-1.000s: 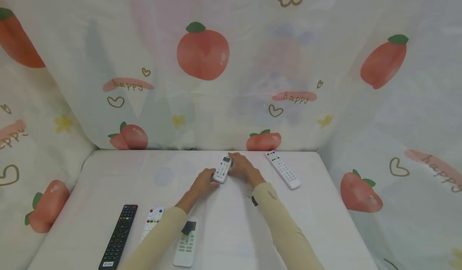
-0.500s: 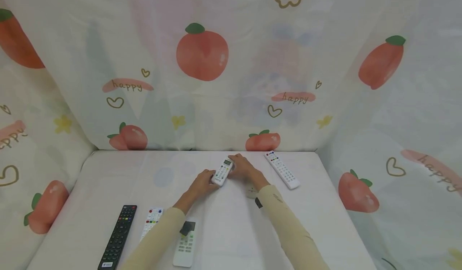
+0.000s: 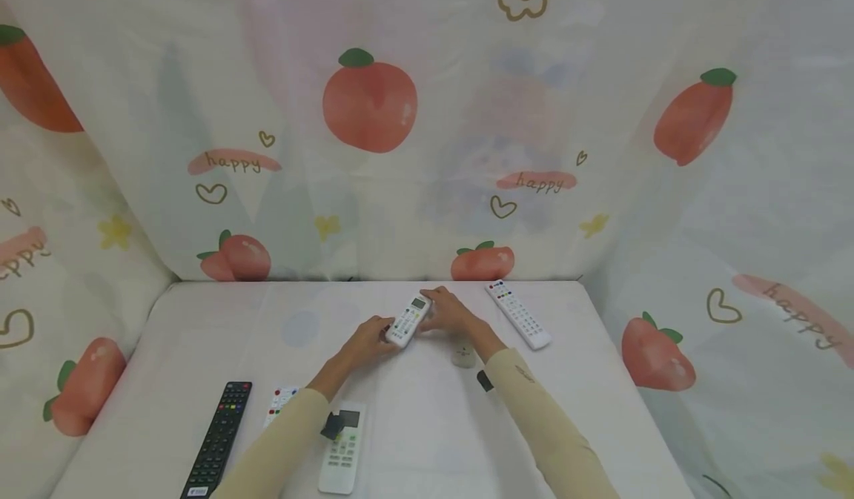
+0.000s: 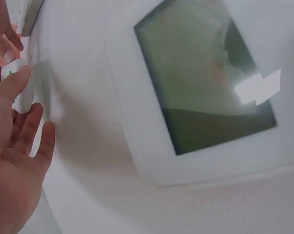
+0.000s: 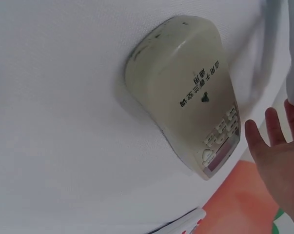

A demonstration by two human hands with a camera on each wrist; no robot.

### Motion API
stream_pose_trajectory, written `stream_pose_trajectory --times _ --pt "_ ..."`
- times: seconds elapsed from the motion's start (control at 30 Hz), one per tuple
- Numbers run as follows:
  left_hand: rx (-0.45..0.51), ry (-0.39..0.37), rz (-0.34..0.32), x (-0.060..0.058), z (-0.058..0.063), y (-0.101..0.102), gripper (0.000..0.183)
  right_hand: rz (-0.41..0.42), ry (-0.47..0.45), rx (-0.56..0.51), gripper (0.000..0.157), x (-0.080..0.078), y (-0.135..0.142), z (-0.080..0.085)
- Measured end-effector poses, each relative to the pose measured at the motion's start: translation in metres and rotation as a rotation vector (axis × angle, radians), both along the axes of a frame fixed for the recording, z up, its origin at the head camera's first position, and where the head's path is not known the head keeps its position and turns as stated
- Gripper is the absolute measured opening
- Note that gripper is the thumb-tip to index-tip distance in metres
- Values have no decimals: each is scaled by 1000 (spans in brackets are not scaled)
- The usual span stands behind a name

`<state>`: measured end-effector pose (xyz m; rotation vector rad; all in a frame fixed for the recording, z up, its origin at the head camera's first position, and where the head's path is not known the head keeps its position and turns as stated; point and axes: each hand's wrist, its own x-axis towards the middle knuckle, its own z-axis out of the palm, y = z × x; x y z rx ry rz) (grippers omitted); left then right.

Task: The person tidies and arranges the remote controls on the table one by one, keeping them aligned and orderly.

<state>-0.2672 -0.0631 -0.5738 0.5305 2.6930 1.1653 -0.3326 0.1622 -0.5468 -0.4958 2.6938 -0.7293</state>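
Note:
Both hands hold a small white remote control [image 3: 408, 321] with a grey screen, tilted, near the far side of the table. My left hand [image 3: 367, 342] grips its near end, and the left wrist view shows the thumb lying on top. At the far end, my right hand [image 3: 447, 312] holds the remote's right side. In the right wrist view that hand's fingers [image 5: 256, 141] reach to the remote's edge, though most of its grip is cut off. A beige remote control [image 5: 186, 83] lies beside the right wrist.
A long white remote [image 3: 518, 315] lies at the back right. At the front left lie a black remote [image 3: 216, 440], a white remote with coloured buttons [image 3: 279, 404], partly behind the left sleeve, and a pale remote with a dark screen [image 3: 342, 454]. Fruit-printed cloth walls [image 3: 427, 217] surround the table.
The held remote has shifted slightly left and nearer, staying in both hands. My right forearm has moved a little right, uncovering the beige remote. The head view has shifted slightly.

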Motion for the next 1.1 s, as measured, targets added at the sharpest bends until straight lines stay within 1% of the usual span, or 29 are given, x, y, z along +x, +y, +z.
stream_pose_trajectory --times 0.1,0.23,0.33,0.43,0.6,0.77,0.9,1.1 --pt "9 4 -18 2 2 -3 59 -14 -11 -2 91 5 1 3" --pt "25 -28 -27 5 7 -8 61 -21 -26 -16 90 11 2 6" --pt "42 -43 -42 8 10 -11 61 -28 -45 -54 89 17 2 9" --pt "30 -63 -58 12 14 -13 63 -31 -67 -91 89 23 2 12" --pt "-4 -99 -81 20 19 -13 66 -2 -73 -132 88 32 3 13" --pt "18 -122 -107 30 25 -13 69 34 -69 -169 87 41 5 19" --pt "25 -132 -129 38 26 -12 71 65 -72 -179 87 47 7 23" --pt "32 -100 -162 50 27 -9 69 86 -91 -171 88 55 10 27"
